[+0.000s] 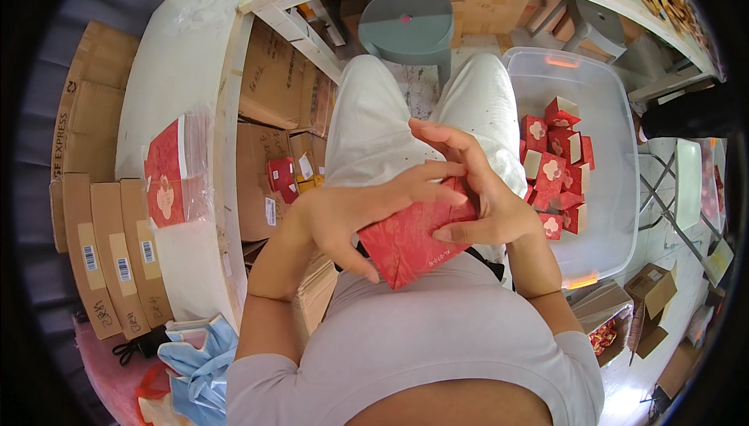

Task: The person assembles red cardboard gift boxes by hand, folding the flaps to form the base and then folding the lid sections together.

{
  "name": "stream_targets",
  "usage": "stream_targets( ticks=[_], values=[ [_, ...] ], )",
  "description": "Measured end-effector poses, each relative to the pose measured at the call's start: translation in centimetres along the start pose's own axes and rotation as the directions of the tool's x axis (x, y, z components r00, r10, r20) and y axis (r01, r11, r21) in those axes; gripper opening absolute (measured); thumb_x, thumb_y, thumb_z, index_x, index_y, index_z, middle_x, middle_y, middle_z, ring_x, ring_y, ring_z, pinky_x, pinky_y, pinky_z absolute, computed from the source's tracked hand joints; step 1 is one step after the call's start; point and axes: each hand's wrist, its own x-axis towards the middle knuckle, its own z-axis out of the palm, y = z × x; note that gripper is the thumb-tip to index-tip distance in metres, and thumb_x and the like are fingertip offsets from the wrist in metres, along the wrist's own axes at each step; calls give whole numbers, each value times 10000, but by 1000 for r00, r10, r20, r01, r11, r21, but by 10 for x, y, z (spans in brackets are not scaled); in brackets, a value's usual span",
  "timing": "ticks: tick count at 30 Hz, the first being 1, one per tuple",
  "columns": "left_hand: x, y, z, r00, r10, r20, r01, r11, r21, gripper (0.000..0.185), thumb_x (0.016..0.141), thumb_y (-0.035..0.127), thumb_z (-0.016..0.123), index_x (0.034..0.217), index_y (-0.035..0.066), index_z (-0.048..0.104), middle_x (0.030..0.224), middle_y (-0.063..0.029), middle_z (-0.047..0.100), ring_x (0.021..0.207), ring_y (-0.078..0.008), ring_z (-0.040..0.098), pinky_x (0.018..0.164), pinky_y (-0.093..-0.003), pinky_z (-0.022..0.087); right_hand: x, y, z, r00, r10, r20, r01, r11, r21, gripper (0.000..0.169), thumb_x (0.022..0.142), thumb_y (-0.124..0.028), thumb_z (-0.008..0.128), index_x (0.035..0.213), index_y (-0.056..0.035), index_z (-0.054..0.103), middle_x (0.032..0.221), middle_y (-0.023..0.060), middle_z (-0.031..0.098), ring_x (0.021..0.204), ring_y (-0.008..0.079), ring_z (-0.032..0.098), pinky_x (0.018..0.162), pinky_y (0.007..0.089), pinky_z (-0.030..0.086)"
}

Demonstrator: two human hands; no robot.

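Observation:
A red patterned paper box (409, 236) is held over my lap, its closed bottom end tilted towards my body. My left hand (374, 209) lies along its left and upper side, thumb low at the left edge. My right hand (477, 192) grips its right side, thumb on the near face and fingers curled over the far end. That far end is partly hidden by the fingers. To the right, several red paper boxes (550, 177), some with raised flaps, stand in a translucent plastic tub (608, 192). A plastic-wrapped stack of flat red paper boxes (167, 192) lies on the left table.
A white table (169, 63) runs along my left, with cardboard boxes (105, 256) beyond it. Ahead, a grey plastic stool (406, 22) stands under another tabletop. Open cartons (649, 291) sit at the lower right. A person's dark-clothed leg (684, 113) shows at the far right.

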Motion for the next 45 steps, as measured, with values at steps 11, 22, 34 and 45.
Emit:
stream_targets(
  ticks=[11,22,34,45],
  values=[
    [13,45,9,974,-69,-215,184,794,579,918,465,328,782,1273,93,414,1281,-167,363,1169,-324,364,948,-421,311,-7,-21,-11,994,39,-100,-73,930,-361,950,596,-105,775,1369,-90,223,1399,145,239,1296,295,253,1011,418,277],
    [6,40,27,837,332,-435,158,614,773,892,379,216,829,1189,163,459,1238,-179,365,1096,-363,403,863,-438,383,3,14,35,967,129,-219,-28,909,416,923,684,-37,690,1390,-100,99,1376,209,202,1262,243,279,1013,351,292],
    [8,27,26,836,320,-445,192,590,784,881,403,172,834,1196,172,450,1250,-190,324,1117,-372,395,880,-438,397,7,23,36,936,93,-340,-1,966,259,801,686,21,612,1337,-47,151,1350,223,225,1264,249,265,1012,340,273],
    [11,21,24,830,348,-435,180,571,801,895,400,199,843,1199,162,441,1250,-195,332,1113,-375,398,885,-446,385,8,24,40,908,103,-407,25,954,298,749,688,67,555,1319,-40,165,1328,193,254,1232,228,306,1005,327,281]
  ],
)
